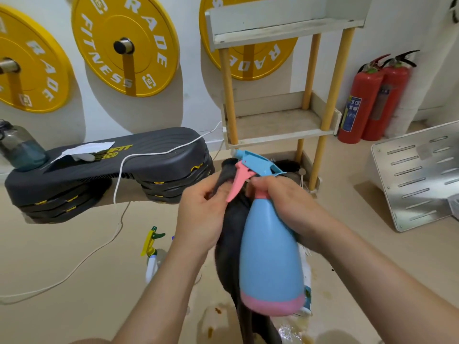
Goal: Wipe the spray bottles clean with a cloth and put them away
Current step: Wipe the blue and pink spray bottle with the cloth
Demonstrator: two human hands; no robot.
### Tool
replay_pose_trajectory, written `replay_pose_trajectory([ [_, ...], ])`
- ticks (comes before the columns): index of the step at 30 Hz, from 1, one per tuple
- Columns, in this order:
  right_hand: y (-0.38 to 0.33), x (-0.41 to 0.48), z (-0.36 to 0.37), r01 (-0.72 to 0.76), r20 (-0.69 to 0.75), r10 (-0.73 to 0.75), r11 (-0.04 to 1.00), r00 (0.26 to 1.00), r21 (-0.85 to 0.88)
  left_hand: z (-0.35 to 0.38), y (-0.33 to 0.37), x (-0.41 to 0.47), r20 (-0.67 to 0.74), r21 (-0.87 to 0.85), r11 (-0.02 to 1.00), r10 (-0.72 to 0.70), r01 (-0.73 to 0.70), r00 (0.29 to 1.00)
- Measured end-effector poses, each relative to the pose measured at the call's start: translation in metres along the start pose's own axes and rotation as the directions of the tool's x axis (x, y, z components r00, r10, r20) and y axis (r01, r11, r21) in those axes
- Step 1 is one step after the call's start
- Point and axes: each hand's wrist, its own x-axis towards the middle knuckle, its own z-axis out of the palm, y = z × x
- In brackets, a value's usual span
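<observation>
A blue spray bottle (270, 252) with a pink base and pink trigger hangs in mid-air at the centre. My right hand (280, 202) grips its neck just under the blue spray head. My left hand (201, 214) holds a dark grey cloth (233, 234) bunched against the trigger and the bottle's left side; the cloth hangs down behind the bottle. A second spray bottle (152, 249), white with a yellow and green head, stands on the floor left of my left forearm, partly hidden by it.
A white and wood shelf rack (278, 125) stands against the wall behind the bottle. A black step platform (111, 167) with a water jug (19, 147) sits at left, a white cable trailing over the floor. Two fire extinguishers (372, 100) and a metal panel (419, 175) are at right.
</observation>
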Motion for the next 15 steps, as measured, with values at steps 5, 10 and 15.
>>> replay_pose_trajectory([
  [5, 0.003, 0.008, -0.013, 0.047, -0.188, -0.074, 0.988, 0.979, -0.145, -0.018, -0.001, 0.004, -0.077, 0.163, 0.986, -0.008, 0.021, 0.997],
  [10, 0.011, 0.015, -0.001, 0.187, -0.477, -0.182, 0.982, 0.860, -0.038, -0.011, 0.013, -0.008, 0.178, 0.154, 0.987, -0.083, 0.056, 0.980],
  [15, 0.013, 0.022, -0.002, 0.120, -0.531, 0.018, 0.967, 0.847, 0.224, 0.018, -0.002, -0.035, 0.180, 0.552, 0.784, 0.220, -0.284, 0.959],
])
